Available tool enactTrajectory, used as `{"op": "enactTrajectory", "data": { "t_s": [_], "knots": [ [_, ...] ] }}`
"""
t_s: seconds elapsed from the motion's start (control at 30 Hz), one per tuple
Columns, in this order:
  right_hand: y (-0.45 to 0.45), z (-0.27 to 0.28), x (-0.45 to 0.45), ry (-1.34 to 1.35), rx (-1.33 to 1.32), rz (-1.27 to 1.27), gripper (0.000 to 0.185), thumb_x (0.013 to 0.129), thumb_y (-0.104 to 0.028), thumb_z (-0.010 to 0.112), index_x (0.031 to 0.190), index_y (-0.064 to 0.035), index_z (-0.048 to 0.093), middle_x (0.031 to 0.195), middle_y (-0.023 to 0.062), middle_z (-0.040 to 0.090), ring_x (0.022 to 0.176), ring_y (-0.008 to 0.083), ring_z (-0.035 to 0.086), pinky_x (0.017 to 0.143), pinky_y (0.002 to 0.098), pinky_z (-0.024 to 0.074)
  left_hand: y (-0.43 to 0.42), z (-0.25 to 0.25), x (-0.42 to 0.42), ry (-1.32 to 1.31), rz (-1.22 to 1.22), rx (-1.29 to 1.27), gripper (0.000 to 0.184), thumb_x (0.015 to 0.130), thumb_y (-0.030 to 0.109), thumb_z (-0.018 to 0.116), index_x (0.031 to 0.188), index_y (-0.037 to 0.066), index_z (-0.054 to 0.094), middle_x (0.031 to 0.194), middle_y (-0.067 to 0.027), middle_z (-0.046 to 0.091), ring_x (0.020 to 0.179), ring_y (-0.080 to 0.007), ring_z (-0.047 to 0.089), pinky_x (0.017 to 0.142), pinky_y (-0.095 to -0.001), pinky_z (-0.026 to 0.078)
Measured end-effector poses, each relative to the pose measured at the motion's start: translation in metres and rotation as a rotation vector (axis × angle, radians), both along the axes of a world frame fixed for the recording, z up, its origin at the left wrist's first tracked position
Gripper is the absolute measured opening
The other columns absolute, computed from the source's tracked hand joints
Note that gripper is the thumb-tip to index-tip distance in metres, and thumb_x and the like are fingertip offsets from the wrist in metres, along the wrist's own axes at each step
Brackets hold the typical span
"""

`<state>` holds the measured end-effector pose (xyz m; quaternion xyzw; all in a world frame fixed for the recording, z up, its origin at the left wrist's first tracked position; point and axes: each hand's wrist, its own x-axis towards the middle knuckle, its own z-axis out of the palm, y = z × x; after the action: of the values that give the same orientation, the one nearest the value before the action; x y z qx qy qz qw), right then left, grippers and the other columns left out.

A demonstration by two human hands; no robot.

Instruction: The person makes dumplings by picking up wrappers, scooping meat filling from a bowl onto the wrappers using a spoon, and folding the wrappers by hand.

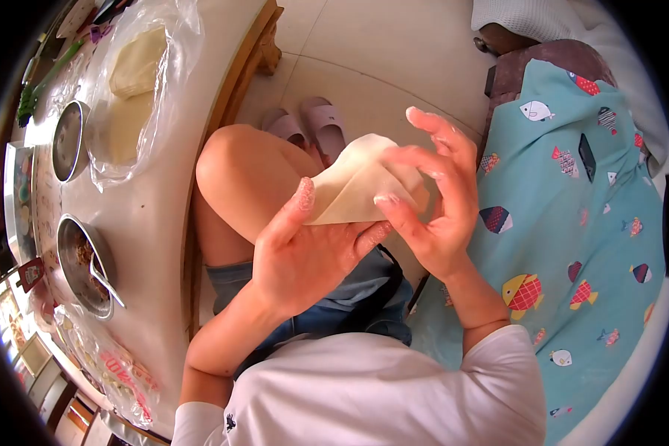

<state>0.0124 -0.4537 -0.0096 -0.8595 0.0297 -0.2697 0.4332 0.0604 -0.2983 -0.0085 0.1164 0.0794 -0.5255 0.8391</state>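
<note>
A thin, pale dough wrapper (pixel 353 182) lies folded over itself across the fingers of my left hand (pixel 297 260), whose thumb stands up beside its near edge. My right hand (pixel 450 197) is at the wrapper's far right side, its index finger and thumb on the folded dough and its other fingers raised. White flour dusts several fingertips. Whether anything lies inside the fold is hidden. Both hands are above my lap, to the right of the table.
On the table (pixel 152 275) at left are a metal bowl of brown filling (pixel 70 241) with a white spoon (pixel 104 281), another metal bowl (pixel 68 141), and wrappers (pixel 134 70) in clear plastic. A fish-print cloth (pixel 543 178) covers the seat at right. Slippers (pixel 323 123) are on the floor.
</note>
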Motion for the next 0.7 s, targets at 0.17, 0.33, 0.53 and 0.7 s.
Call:
{"op": "enactTrajectory", "data": {
  "t_s": [0.17,0.33,0.53,0.7],
  "knots": [
    [-0.013,0.0,-0.014,-0.132,-0.505,0.144,0.029,0.074,-0.042,0.065,0.092,-0.0194,0.064,0.11,0.007,0.056,0.1,0.0248,0.047,0.097,0.0462,0.0305,0.008,-0.009,0.001,-0.024,-0.001,-0.121,0.058,0.093,0.045,0.028,0.134,0.004,0.03,0.133,-0.0097,0.039,0.122,-0.0231,0.038,0.102,-0.0356,0.029],
    [-0.02,-0.003,-0.016,-0.152,-0.606,0.109,0.018,0.072,-0.034,0.066,0.082,-0.0195,0.066,0.108,0.005,0.057,0.099,0.0244,0.048,0.096,0.0462,0.0329,0.009,-0.009,-0.003,-0.1,-0.021,-0.083,0.055,0.092,0.04,0.036,0.135,0.006,0.031,0.137,-0.0103,0.035,0.127,-0.0258,0.033,0.105,-0.0399,0.026],
    [-0.009,0.004,-0.013,0.0,-0.113,0.041,0.009,0.071,-0.017,0.067,0.071,-0.0084,0.064,0.104,0.007,0.059,0.095,0.0224,0.05,0.083,0.0364,0.0411,0.005,-0.016,-0.021,-0.526,0.09,0.292,0.048,0.085,0.012,0.056,0.128,0.0,0.038,0.129,-0.0137,0.044,0.123,-0.0241,0.039,0.105,-0.0415,0.028],
    [0.0,-0.008,-0.016,0.091,0.365,0.039,0.018,0.078,-0.014,0.066,0.073,-0.002,0.053,0.09,0.0093,0.057,0.076,0.0146,0.052,0.068,0.0262,0.0428,-0.005,-0.015,-0.023,-0.607,0.223,0.439,0.033,0.088,0.012,0.053,0.116,-0.004,0.048,0.112,-0.0133,0.056,0.108,-0.0224,0.052,0.098,-0.0389,0.038]
  ]
}}
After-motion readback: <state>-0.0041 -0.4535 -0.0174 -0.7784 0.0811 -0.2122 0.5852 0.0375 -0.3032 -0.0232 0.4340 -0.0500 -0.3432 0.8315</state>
